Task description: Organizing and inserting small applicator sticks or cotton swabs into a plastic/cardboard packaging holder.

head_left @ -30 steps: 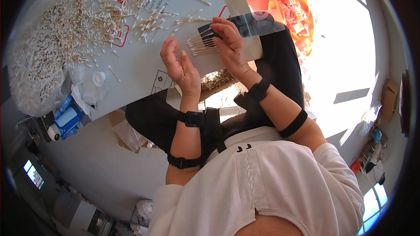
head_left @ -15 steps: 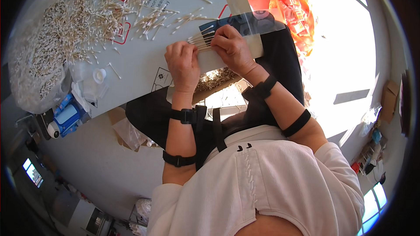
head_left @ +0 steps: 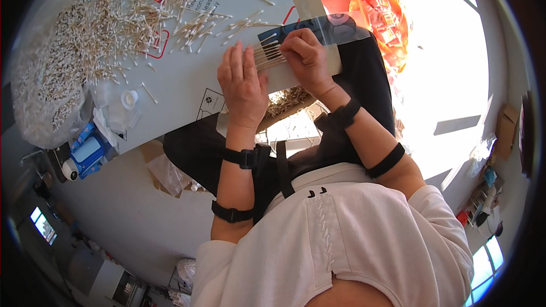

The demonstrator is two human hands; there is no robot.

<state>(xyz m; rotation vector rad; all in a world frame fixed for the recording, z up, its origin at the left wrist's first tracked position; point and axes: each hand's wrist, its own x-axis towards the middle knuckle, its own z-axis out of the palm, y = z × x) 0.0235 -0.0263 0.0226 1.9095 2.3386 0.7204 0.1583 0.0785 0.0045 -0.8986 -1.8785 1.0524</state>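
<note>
Cotton swab row [head_left: 267, 54]: light sticks, lying between two hands

Nearest the camera, I log the left hand [head_left: 243, 82] flat and unclenched, fingers together, laid at the row's left ends. The right hand [head_left: 307, 62] is curled, thumb and fingertips bunched at the right ends; I cannot tell from my end whether they pinch any stick.

The row sits on the table [head_left: 187, 79], partly over a dark panel [head_left: 321, 26] with clear film around it. Its sticks run side by side, close to parallel. Long axis of each: roughly left to right, the right end slanting farther from the wearer. I assign no front or back, since the left ends are largely covered by fingers.

Handling, my estimate: almost weightless; shafts thin, stiff and likely to snap if bent; round, so apt to roll. Tips look soft and should crush or fray under pressure. I would hold the shafts at mid-length, several together, keeping clear of the cotton and squeezing lightly.

Farther out I note loose swabs [head_left: 196, 29] pointing many ways, then a large heap [head_left: 77, 45] beside and within a clear plastic bag [head_left: 35, 115].
</note>
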